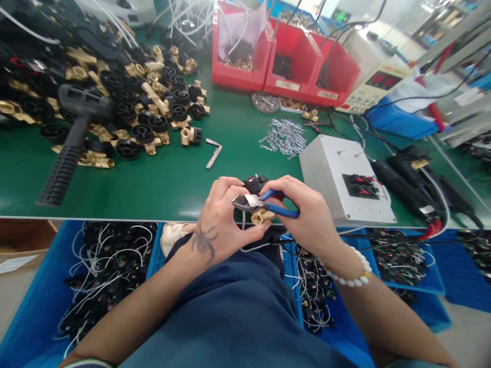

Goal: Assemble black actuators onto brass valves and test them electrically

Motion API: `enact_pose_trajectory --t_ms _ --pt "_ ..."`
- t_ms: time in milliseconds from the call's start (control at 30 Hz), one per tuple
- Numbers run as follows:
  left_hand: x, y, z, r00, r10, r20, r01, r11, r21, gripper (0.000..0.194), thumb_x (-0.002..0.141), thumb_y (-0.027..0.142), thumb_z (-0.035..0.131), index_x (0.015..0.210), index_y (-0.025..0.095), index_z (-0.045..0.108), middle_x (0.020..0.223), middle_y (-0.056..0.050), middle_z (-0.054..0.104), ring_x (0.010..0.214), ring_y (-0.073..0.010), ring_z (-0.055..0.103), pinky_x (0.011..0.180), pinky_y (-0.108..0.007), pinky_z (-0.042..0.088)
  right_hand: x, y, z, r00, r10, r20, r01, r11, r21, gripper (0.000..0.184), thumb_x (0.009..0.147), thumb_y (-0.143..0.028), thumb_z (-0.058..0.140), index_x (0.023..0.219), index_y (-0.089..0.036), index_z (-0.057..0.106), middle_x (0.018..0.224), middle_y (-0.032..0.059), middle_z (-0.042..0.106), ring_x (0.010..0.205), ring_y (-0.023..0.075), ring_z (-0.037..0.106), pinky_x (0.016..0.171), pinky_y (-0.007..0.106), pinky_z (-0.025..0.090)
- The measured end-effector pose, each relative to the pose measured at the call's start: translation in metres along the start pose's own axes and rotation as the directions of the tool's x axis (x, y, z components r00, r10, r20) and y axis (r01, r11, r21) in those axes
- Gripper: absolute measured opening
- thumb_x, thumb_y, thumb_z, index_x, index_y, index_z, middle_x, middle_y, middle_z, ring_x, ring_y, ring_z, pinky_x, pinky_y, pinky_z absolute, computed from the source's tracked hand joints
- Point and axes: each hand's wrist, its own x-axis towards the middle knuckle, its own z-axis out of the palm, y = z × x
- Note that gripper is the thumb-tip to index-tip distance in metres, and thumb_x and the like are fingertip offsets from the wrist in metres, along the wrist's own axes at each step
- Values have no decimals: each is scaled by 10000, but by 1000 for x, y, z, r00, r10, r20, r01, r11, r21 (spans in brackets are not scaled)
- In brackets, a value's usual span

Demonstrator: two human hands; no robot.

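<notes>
Close to the table's front edge, my left hand (224, 217) is closed around a black-and-brass fitting (262, 216) with a white wire hanging below it. Part of the fitting is hidden behind my fingers and the tool. My right hand (309, 214) grips blue-handled cutting pliers (282, 208), whose metal jaws point left across the fitting toward my left fingers. Whether the jaws touch anything cannot be made out. Beyond my hands lies a loose pile of small silver clips (284, 138), and a small bent metal piece (214, 153) lies to its left.
Many brass-and-black valves (153, 102) crowd the left, with a black handle (71, 148) in front. Red bins (241, 76) line the back. A grey box (345, 179) stands right of my hands, beside black tools (406, 189). Blue crates (153, 255) with wired parts sit below the table.
</notes>
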Motion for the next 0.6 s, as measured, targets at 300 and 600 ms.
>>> enact_pose_trajectory --t_ms 300,600 --pt "0 2 1 1000 -15 -1 15 998 56 354 681 298 842 924 187 611 1071 -86 613 1015 -253 641 876 -410 593 -2 -8 4 999 19 -48 -22 998 -60 63 935 -152 594 960 -181 644 887 31 678 804 155 634 719 266 501" --pt "0 4 -6 990 -131 60 135 988 -69 334 726 272 820 941 197 576 1121 -90 586 1062 -236 604 915 -442 589 -17 12 -26 828 11 -560 -79 992 -97 62 980 -230 558 996 -258 610 918 44 622 698 169 568 667 334 483"
